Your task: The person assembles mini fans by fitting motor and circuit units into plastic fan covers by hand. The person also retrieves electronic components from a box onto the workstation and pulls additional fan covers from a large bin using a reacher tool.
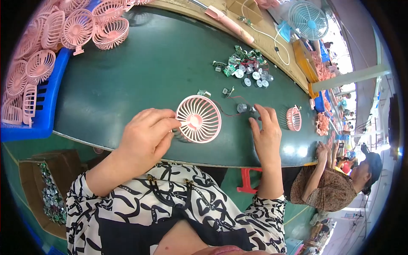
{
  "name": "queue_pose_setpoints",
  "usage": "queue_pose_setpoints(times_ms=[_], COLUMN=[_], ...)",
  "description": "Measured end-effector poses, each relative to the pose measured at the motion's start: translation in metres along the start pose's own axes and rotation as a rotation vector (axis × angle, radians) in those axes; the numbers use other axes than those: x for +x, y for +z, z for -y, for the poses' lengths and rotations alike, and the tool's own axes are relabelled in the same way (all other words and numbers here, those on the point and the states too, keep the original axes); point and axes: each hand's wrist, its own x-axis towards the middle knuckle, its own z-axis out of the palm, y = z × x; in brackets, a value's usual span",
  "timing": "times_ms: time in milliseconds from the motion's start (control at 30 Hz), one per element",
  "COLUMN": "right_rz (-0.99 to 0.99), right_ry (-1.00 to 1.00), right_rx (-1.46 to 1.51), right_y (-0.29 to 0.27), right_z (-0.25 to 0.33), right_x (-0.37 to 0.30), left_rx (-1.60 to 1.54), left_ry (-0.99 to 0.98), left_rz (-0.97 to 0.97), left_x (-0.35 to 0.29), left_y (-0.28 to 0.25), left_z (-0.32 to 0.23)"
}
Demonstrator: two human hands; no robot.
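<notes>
A round pink fan grille stands tilted on the green table, its left rim between the thumb and fingers of my left hand. Just behind its top edge lies a small green circuit board. Thin dark red wires lead to a small motor right of the grille. My right hand hovers beside this motor, thumb and forefinger apart, with a small shiny part by the fingertips. Another little board with a red wire lies behind the motor.
Several motors with wired boards are heaped at the back. A blue crate full of pink grilles stands left. A pink grille sits at right, near a co-worker's hands. A pink handle-shaped part lies on the far ledge.
</notes>
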Motion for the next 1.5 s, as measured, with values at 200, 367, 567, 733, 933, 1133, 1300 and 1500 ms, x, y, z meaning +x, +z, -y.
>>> queue_pose_setpoints(times_ms=[200,367,567,733,933,1133,1300,1500], right_rz=[0.08,0.198,0.254,0.224,0.112,0.411,0.435,0.349], right_ry=[0.003,-0.026,-0.201,-0.147,-0.249,-0.576,-0.651,-0.773], right_rx=[-0.028,0.062,-0.203,-0.096,0.117,0.162,0.057,-0.028], right_y=[0.006,-0.001,0.008,0.009,-0.016,-0.01,0.004,0.009], right_z=[-0.02,-0.017,-0.003,-0.016,0.048,0.08,0.079,0.082], right_x=[0.02,0.037,0.045,0.052,0.071,0.014,-0.002,-0.005], left_rx=[-0.011,-0.066,-0.082,-0.092,-0.106,-0.113,-0.082,-0.08], left_ry=[-0.008,0.122,0.159,0.192,0.171,0.167,0.175,0.171], left_rz=[0.04,0.191,0.211,0.187,0.13,0.106,0.067,0.059], left_x=[0.004,0.0,-0.005,-0.005,-0.01,-0.01,-0.017,-0.021], left_y=[-0.001,-0.002,-0.005,0.0,0.007,0.009,0.013,0.015], left_z=[-0.004,-0.002,-0.001,-0.001,0.011,0.014,0.019,0.017])
